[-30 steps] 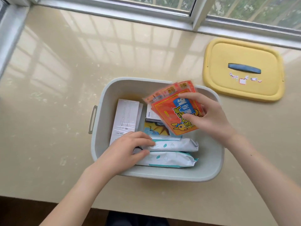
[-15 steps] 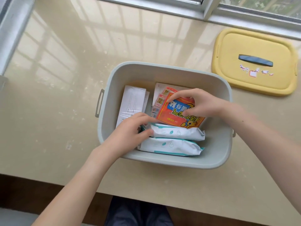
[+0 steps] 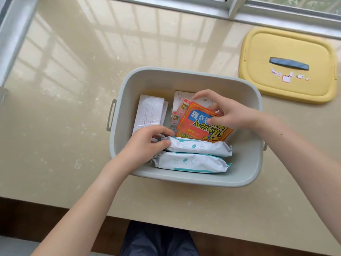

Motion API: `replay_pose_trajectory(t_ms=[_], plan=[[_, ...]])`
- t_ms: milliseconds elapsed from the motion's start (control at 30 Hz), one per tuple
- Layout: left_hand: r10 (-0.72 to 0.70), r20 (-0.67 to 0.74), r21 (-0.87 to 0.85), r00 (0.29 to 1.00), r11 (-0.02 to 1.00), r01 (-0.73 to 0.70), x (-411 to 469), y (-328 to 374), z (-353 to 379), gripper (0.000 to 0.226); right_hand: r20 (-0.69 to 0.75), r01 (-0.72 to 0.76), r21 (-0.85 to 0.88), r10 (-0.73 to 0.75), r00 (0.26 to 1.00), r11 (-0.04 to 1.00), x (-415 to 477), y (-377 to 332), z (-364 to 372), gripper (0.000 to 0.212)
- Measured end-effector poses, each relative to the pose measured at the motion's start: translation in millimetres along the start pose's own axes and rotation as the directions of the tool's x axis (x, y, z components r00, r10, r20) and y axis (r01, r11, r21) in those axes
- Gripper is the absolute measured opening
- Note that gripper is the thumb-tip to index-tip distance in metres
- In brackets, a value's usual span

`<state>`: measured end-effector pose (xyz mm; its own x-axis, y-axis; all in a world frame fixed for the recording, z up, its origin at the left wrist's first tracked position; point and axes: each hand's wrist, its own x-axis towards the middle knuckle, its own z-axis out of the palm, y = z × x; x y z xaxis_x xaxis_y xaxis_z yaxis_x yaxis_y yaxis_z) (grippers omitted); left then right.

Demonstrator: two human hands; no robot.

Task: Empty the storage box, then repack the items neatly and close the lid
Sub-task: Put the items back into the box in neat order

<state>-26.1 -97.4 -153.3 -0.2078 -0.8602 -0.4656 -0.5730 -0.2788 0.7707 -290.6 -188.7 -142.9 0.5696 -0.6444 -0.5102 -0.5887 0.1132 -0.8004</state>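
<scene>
We find the grey box (image 3: pixel 184 80) open on the bench (image 3: pixel 64 108), holding a white carton (image 3: pixel 149 111) by its left wall, orange packets (image 3: pixel 195 124) in the middle and two wipes packs (image 3: pixel 199 147) side by side along its near wall. The right hand (image 3: pixel 227 111) pinches the packets, fingers over their far edge and thumb on the face; the left hand (image 3: pixel 145 145) curls round the farther pack's left end. Room remains at the box's right side, and the yellow lid (image 3: pixel 287 45) lies flat, well apart at far right.
</scene>
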Motion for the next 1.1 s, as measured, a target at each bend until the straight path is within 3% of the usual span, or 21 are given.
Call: replay_pose_trajectory(t_ms=[167, 500, 767, 900, 1000, 1100], plan=[[0.001, -0.011, -0.017, 1.000, 1.000, -0.001, -0.9, 1.5, 0.0, 0.019, 0.052, -0.094, -0.137, 0.101, 0.994, 0.986, 13.4, -2.6, 1.9, 0.042], [0.003, -0.016, 0.000, 1.000, 1.000, -0.003, -1.2, 0.5, -0.1, 0.017, -0.078, -0.127, -0.055, 0.122, 0.989, 0.990, -8.2, -7.2, 10.7, 0.020], [0.012, -0.018, 0.001, 1.000, 1.000, -0.012, -2.8, 2.7, -0.1, 0.019, -0.167, -0.111, -0.091, 0.094, 0.981, 0.990, -8.1, -4.8, 22.1, 0.026], [0.018, -0.019, -0.007, 1.000, 1.000, -0.018, -3.3, 3.7, -0.1, 0.021, -0.270, -0.065, -0.361, -0.038, 0.962, 0.930, -5.2, 0.4, 25.0, 0.027], [0.013, -0.017, 0.003, 1.000, 1.000, -0.013, -3.3, 3.6, 0.2, 0.020, -0.265, -0.094, -0.268, 0.021, 0.964, 0.959, -2.3, 0.2, 28.7, 0.027], [0.017, -0.018, 0.005, 1.000, 1.000, -0.017, -3.1, 3.9, -0.3, 0.021, -0.249, -0.112, -0.382, 0.014, 0.968, 0.917, -1.7, 1.3, 32.8, 0.023]])
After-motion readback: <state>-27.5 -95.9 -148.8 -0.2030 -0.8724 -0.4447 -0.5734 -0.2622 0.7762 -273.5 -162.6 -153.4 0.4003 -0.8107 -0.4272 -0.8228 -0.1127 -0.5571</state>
